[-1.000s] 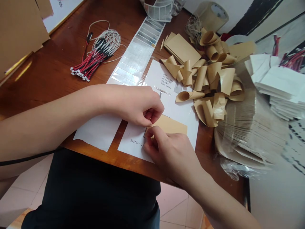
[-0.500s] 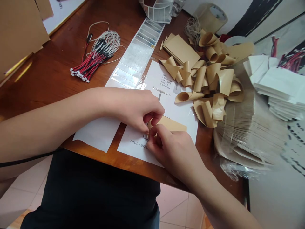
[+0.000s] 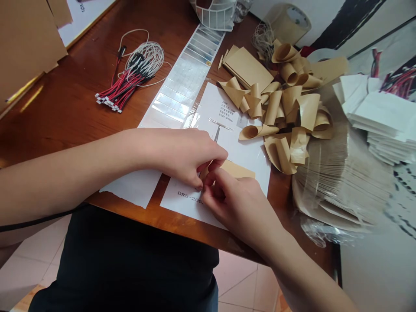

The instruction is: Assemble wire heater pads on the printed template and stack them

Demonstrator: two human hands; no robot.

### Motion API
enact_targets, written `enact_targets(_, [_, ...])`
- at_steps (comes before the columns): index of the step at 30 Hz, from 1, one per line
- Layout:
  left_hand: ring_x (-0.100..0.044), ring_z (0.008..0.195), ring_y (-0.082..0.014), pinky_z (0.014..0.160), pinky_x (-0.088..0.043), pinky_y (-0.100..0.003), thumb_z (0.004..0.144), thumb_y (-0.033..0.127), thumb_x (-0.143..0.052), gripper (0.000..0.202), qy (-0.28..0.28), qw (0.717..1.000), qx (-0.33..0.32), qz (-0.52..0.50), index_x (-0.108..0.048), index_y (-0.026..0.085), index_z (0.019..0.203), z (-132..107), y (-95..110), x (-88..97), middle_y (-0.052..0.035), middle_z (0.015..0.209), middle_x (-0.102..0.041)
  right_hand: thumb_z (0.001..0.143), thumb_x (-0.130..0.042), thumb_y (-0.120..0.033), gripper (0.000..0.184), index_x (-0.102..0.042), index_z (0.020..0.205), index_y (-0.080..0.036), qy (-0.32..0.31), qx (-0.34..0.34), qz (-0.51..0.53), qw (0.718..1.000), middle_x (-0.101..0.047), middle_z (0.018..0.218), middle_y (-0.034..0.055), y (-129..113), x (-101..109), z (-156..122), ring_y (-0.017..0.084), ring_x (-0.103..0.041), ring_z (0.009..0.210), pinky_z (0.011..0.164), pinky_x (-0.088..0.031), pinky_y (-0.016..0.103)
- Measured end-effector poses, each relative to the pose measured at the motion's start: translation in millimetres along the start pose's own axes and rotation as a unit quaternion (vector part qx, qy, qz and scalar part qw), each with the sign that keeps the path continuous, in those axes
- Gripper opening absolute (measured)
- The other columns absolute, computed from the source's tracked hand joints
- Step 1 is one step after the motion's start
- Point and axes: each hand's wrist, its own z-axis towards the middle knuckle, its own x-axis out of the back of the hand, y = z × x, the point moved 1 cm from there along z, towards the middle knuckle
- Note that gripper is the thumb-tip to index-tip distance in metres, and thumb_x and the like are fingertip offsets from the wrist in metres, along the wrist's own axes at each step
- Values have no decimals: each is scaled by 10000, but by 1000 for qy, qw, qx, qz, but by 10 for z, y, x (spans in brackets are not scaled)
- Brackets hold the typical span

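Your left hand [image 3: 186, 158] and right hand [image 3: 235, 206] slid nearer, both pinched tight on the tan slip [image 3: 242, 170] at its left corner, covering more of it.

The left hand [image 3: 182, 154] has slid toward the table's near edge, its fingers now covering more of the tan rectangular backing paper [image 3: 238, 170].

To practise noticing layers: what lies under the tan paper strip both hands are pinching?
A white printed sheet lies under the tan paper strip, on the wooden table. The left hand and right hand cover its near end and whatever is beneath.
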Motion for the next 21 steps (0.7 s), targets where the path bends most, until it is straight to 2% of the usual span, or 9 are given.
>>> enact_targets(5, [-610, 764, -175, 639, -374, -288, 790, 244, -732, 172, 5, 1000, -5, 11, -661, 199, 940, 3, -11, -14, -39, 903, -728, 882, -551, -177, 53, -570, 853, -217, 2, -19, 57, 998, -575, 543, -71, -15, 115, 25, 104, -490, 450, 517, -335, 226])
enact_targets(8, [-613, 772, -175, 647, -374, -287, 793, 254, -741, 194, 5, 1000, -5, 9, -667, 203, 965, -5, -6, -14, -40, 924, -734, 907, -554, -186, 50, -577, 875, -218, -29, -17, 84, 996, -583, 547, -74, -32, 154, 29, 109, -503, 461, 528, -347, 226])
enact_targets(14, [-620, 810, -189, 676, -373, -292, 807, 304, -755, 250, -7, 1000, 16, 11, -683, 215, 1029, -15, 3, 3, -49, 963, -734, 956, -548, -198, 78, -601, 902, -217, -80, -37, 118, 989, -596, 559, -60, -53, 113, 18, 124, -517, 468, 536, -343, 237])
enact_targets(21, [-585, 764, -175, 649, -347, -279, 812, 364, -768, 289, 0, 1000, 4, 11, -653, 224, 1037, -16, -30, -12, -32, 918, -714, 986, -546, -202, 176, -628, 830, -203, -111, -73, 184, 974, -618, 627, -32, 18, 125, 88, 114, -492, 535, 540, -334, 233])
